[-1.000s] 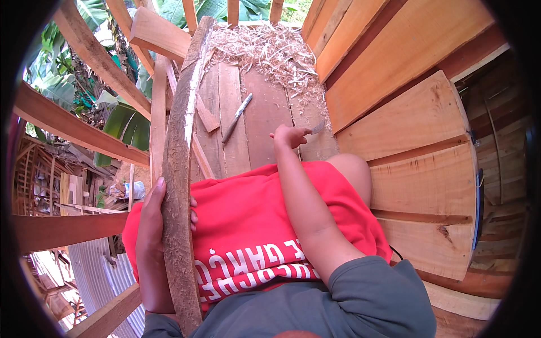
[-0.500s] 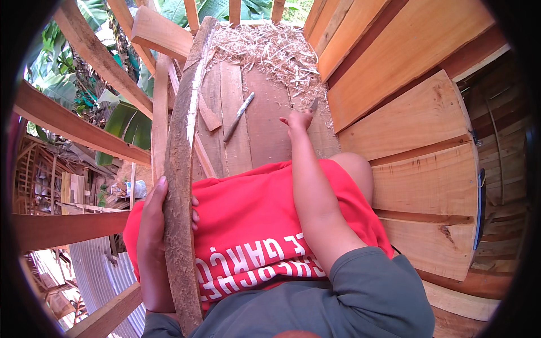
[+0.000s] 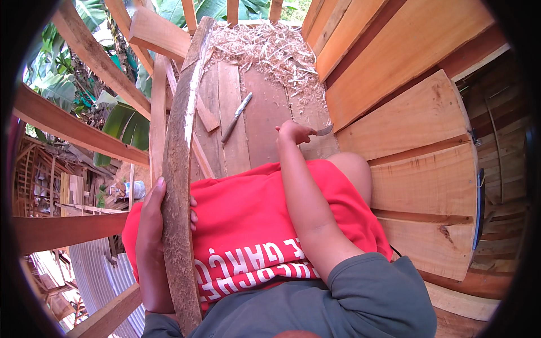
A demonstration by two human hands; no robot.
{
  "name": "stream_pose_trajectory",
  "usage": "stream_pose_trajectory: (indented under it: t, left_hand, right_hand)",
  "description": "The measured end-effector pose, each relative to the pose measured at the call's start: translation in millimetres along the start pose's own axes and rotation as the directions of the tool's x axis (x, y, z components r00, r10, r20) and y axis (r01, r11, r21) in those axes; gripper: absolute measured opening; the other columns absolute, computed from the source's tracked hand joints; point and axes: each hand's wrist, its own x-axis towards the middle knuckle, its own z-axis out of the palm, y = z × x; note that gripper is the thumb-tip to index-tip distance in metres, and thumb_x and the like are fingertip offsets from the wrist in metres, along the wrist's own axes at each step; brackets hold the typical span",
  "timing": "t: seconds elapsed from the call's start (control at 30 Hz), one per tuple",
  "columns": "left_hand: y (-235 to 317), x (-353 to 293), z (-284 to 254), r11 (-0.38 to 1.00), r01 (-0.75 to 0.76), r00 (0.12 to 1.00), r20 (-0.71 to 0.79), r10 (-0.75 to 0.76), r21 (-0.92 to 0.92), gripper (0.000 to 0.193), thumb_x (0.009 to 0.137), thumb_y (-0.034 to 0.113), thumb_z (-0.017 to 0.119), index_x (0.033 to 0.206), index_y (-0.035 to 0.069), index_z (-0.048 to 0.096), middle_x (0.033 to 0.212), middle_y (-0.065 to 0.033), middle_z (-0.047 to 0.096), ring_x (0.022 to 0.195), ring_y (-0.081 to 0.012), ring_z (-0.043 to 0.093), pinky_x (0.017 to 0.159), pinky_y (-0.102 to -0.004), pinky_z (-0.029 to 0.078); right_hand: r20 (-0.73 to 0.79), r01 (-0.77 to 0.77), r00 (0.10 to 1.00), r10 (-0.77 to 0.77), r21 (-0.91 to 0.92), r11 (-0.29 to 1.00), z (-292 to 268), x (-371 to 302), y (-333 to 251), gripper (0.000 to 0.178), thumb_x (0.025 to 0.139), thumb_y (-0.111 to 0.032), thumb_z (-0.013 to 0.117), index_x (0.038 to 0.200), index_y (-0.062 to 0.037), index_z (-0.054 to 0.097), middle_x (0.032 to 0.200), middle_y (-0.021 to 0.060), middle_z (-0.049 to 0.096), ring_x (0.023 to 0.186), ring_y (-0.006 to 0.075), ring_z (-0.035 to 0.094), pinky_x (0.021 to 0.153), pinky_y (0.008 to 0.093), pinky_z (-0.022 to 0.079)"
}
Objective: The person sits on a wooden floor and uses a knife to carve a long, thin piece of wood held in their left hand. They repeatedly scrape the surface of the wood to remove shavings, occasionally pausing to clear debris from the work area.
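Note:
A long, rough-edged wooden plank stands lengthwise over my left thigh, its upper part showing a pale shaved edge. My left hand is wrapped round it, thumb on one side and fingertips on the other. Away from the plank, over the floorboards just beyond my lap, my right hand is closed on a knife; its blade points right and its handle is hidden in the fist. Red cloth with white print covers my lap. A second knife with a dark handle lies on the floor between plank and right hand.
Wood shavings heap at the far end of the plank floor. A board wall rises close on the right. Wooden rails line the left side, with leaves and corrugated sheet beyond. A short timber adjoins the plank's top.
My right hand has drawn slightly nearer to me and turned, so the knife blade now points right rather than away. The left hand and the plank have stayed in place.

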Motion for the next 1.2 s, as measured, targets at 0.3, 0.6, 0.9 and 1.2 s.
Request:
stream_pose_trajectory:
  t: [0.3, 0.6, 0.9, 1.2]
  left_hand:
    - [-1, 1, 2, 1.000, 0.009, 1.000, -0.007, -0.010, -0.005, 0.043, 0.107, 0.042, 0.041, 0.115, 0.001, 0.051, 0.080, -0.0172, 0.065, 0.058, -0.0247, 0.065, 0.048, -0.0348, 0.056]
    - [0, 0, 3, 1.000, 0.025, 1.000, -0.018, -0.025, -0.004, 0.043, 0.107, 0.042, 0.041, 0.117, 0.001, 0.051, 0.080, -0.0172, 0.065, 0.058, -0.0244, 0.065, 0.048, -0.0344, 0.056]
    - [1, -2, 0, 1.000, 0.016, 0.999, -0.032, -0.016, -0.002, 0.045, 0.106, 0.043, 0.041, 0.116, 0.001, 0.051, 0.080, -0.0170, 0.065, 0.058, -0.0247, 0.066, 0.048, -0.0345, 0.056]
    - [0, -1, 2, 1.000, 0.001, 0.999, -0.036, -0.001, 0.005, 0.046, 0.106, 0.046, 0.043, 0.114, 0.002, 0.053, 0.079, -0.0150, 0.065, 0.058, -0.0235, 0.064, 0.049, -0.0336, 0.055]
  right_hand:
    - [0.038, -0.222, 0.974, 0.222, 0.347, 0.911, 12, 38, 11, 0.056, 0.103, -0.014, 0.044, 0.152, -0.0019, 0.019, 0.141, 0.0241, 0.047, 0.090, 0.0369, 0.071, 0.054, 0.0358, 0.067]
    - [0.168, -0.174, 0.978, 0.122, 0.344, 0.923, 19, 61, -8, 0.085, 0.094, 0.005, 0.051, 0.158, -0.0053, -0.003, 0.142, 0.0280, 0.033, 0.090, 0.0373, 0.071, 0.059, 0.0324, 0.068]
    - [0.153, -0.115, 0.984, 0.092, 0.152, 0.982, 35, 54, -3, 0.088, 0.093, 0.004, 0.055, 0.158, -0.0050, -0.004, 0.138, 0.0295, 0.035, 0.086, 0.0381, 0.072, 0.058, 0.0350, 0.069]
    - [0.201, -0.139, 0.974, 0.101, 0.186, 0.973, 17, 45, -8, 0.084, 0.096, -0.001, 0.051, 0.157, -0.0057, -0.007, 0.141, 0.0281, 0.036, 0.071, 0.0346, 0.073, 0.056, 0.0336, 0.068]
